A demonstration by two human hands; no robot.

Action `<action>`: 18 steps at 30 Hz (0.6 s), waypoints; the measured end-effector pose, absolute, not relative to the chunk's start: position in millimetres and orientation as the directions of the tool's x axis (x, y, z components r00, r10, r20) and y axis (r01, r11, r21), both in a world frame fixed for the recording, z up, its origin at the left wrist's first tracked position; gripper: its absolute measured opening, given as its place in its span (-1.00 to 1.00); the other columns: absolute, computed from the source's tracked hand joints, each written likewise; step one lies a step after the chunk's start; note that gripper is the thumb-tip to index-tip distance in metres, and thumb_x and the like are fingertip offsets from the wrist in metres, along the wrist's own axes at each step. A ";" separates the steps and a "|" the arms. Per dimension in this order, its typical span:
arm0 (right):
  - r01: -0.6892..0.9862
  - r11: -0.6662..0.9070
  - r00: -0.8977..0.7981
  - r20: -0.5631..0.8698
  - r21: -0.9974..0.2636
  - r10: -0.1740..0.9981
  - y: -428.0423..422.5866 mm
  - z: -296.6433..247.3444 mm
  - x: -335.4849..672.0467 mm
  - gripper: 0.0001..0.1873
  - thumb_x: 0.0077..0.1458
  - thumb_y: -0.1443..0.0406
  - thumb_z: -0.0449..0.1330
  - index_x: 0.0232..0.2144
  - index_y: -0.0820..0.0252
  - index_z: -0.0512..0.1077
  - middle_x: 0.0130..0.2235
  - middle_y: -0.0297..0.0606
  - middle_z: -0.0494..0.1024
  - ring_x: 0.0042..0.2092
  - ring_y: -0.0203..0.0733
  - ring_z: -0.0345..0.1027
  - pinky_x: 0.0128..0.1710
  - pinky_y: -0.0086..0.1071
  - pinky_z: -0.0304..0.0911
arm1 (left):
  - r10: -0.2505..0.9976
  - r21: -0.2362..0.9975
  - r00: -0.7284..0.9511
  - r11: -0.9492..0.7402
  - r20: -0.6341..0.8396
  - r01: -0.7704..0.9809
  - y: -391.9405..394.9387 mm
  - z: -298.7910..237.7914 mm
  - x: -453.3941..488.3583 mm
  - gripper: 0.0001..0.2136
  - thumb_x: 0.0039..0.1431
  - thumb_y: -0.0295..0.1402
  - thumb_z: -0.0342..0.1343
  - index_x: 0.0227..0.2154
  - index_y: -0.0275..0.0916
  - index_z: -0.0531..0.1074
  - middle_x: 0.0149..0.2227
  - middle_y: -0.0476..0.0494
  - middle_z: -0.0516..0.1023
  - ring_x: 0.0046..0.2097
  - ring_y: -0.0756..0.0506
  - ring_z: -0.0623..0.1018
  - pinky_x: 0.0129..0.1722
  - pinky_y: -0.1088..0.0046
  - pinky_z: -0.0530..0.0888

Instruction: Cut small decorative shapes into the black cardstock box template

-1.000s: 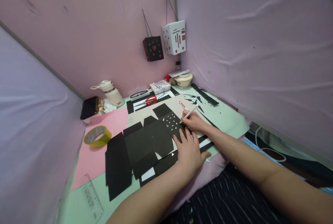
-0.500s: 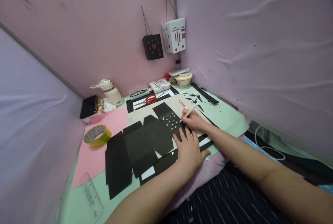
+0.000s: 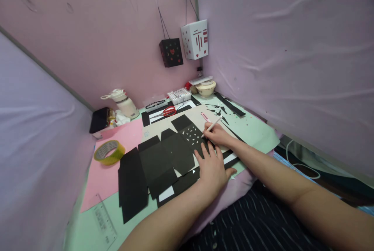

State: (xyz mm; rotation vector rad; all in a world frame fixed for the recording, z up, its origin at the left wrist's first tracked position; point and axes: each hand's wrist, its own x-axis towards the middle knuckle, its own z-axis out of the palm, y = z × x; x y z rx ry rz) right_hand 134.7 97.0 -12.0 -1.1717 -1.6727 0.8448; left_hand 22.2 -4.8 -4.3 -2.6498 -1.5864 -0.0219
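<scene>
Right hand [image 3: 216, 133] pinching white pen-like tool [image 3: 212, 125], tip at black card [image 3: 178, 150], which stretches leftward from left hand [image 3: 212, 169], fingers spread, steadying it. Step looks like cutting small shapes; next stroke calls for card held still.

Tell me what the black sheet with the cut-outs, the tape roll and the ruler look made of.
Black sheet: matte card or stiff paper, thin with crisp edges. Tape roll: probably glossy plastic film, yellow and shiny. Ruler: apparently clear plastic; the green table shows through.
</scene>
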 end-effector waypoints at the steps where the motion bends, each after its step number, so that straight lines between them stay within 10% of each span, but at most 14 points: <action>1: 0.338 0.315 -0.144 0.282 -0.887 0.949 96.8 -11.8 134.6 -0.91 -0.11 0.36 0.05 -0.60 0.14 0.20 -0.58 -0.43 0.31 -0.47 -0.29 0.18 -0.43 -0.42 0.09 | 0.881 -0.038 0.472 -0.471 0.044 0.882 -4.7 -4.6 22.2 -0.16 0.10 0.24 -0.25 0.24 -0.36 0.10 0.28 -0.47 0.04 0.28 -0.49 0.03 0.14 -0.26 0.01; 18: 0.352 0.335 -0.155 0.299 -0.874 0.942 99.4 -16.3 135.0 -0.90 -0.11 0.38 0.04 -0.60 0.15 0.19 -0.58 -0.45 0.29 -0.48 -0.31 0.13 -0.45 -0.43 0.03 | 0.882 -0.071 0.468 -0.465 0.047 0.883 -4.7 -7.3 22.4 -0.12 0.04 0.26 -0.14 0.25 -0.34 0.08 0.29 -0.44 0.02 0.28 -0.48 0.02 0.14 -0.26 0.01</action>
